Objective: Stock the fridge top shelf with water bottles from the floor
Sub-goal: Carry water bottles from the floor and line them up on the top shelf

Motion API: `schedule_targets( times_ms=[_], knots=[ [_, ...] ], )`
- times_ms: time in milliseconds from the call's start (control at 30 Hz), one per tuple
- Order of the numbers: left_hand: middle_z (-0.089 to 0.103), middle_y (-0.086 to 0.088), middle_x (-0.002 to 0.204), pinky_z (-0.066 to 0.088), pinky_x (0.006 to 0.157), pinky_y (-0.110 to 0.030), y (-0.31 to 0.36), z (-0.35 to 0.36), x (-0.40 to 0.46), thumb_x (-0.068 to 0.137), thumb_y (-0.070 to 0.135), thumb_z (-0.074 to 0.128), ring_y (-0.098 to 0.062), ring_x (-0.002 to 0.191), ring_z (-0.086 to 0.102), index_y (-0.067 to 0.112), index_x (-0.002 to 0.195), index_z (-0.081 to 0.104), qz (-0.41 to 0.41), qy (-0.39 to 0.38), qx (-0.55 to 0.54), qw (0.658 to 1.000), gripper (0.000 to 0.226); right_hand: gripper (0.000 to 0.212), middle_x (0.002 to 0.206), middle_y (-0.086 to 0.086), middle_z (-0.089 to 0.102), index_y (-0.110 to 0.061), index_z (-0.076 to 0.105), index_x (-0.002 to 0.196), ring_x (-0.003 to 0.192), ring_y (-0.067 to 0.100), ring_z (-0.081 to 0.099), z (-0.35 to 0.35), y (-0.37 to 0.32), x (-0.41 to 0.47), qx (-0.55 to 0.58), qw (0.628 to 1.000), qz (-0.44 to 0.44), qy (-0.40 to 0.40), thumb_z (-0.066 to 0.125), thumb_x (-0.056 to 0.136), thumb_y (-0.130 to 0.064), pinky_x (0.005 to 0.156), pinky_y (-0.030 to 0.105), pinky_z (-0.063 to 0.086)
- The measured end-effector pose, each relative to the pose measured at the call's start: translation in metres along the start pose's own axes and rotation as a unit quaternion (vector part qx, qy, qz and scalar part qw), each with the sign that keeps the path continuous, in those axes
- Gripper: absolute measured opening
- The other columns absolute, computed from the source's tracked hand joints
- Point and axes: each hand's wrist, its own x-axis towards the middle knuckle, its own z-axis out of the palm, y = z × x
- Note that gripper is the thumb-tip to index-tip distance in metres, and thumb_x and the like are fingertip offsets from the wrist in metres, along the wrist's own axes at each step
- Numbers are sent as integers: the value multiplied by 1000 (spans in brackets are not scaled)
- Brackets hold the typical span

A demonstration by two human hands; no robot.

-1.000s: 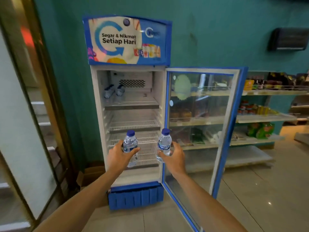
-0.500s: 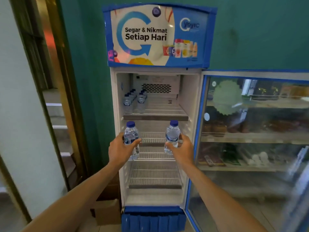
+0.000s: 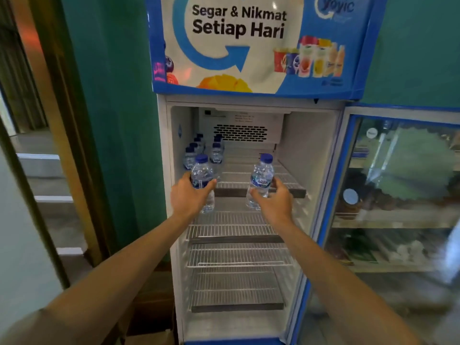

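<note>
The left hand [image 3: 188, 195] and the right hand [image 3: 273, 199] each grip one upright water bottle [image 3: 202, 181], [image 3: 261, 180], raised level with the top shelf [image 3: 258, 189], evidently to join the bottles [image 3: 201, 151] standing at its left rear.

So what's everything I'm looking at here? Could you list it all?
Fridge: one, white with blue trim, open, against the teal wall.
Sign panel: one, blue and white, on top of the fridge, reading "Segar & Nikmat Setiap Hari".
Glass door: one, blue-framed, swung open to the right.
Top shelf: one, white wire, mostly bare on its right side.
Stocked bottles: a small cluster in two rows, exact count unclear, clear with blue caps, back left of the top shelf.
Lower shelves: several, white wire, no bottles on them.
Held bottles: two, clear with blue caps, one in the left hand, one in the right hand, raised at the top shelf's front edge.
</note>
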Motion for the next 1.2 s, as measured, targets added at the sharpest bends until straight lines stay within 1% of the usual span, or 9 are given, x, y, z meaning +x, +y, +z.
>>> schedule_targets(
  times_ms=[67,167,233,333,567,833,1000,1100,1200],
  knots=[
    [66,8,89,51,70,-27,-7,16,24,74,59,73,-12,78,63,17,109,63,1,-10,3,1000,55,51,103,-12,68,-27,61,115,93,10,67,13,10,26,-12,1000,-12,-4,86,71,-35,81,33,57],
    [69,7,94,54,74,-29,-18,43,58,72,63,71,-12,82,65,19,109,64,9,-20,-7,1000,58,55,112,-7,66,-21,59,122,100,10,61,32,22,66,-28,999,-21,-7,85,74,-32,84,29,49],
    [72,4,96,57,76,-32,-23,61,77,70,67,69,-12,84,67,20,108,65,20,-12,10,1000,61,55,111,-9,64,-22,58,122,101,11,61,44,32,93,-28,999,-20,-9,85,75,-31,87,33,52],
    [72,2,100,51,74,-25,-21,84,101,73,57,75,-11,87,65,16,109,66,40,-1,26,999,55,55,109,-11,65,-26,58,121,99,12,64,56,46,132,-31,999,-23,-16,86,73,-33,89,40,57],
    [72,-1,98,56,81,-36,-39,131,143,73,67,66,-20,92,67,19,109,66,5,-31,45,999,61,58,110,-8,62,-18,56,126,101,13,61,76,58,203,-47,996,-51,-50,83,76,-28,90,33,54],
    [70,-8,110,49,86,-34,-65,151,147,77,48,75,-28,102,64,12,118,61,-2,-25,51,998,56,57,116,-2,65,-19,56,126,100,15,62,110,90,228,-75,994,-10,-78,82,77,-29,90,30,51],
    [69,-8,108,50,83,-32,-72,148,149,74,52,75,-27,99,65,10,113,60,-17,-29,59,998,60,54,118,3,67,-16,58,123,108,23,62,127,103,236,-82,994,37,-64,82,77,-29,92,33,51],
    [66,-8,108,55,81,-41,-74,150,147,69,62,73,-27,98,64,11,109,56,-22,-49,81,995,66,56,118,5,66,-18,57,122,113,27,59,138,114,238,-82,993,63,-56,83,75,-33,95,39,51],
    [59,-8,122,53,87,-47,-77,153,143,63,67,74,-29,111,59,14,123,48,-47,-84,107,989,84,58,121,5,66,-19,56,125,114,29,59,147,123,235,-89,992,76,-46,83,75,-33,96,43,52]
  ],
)
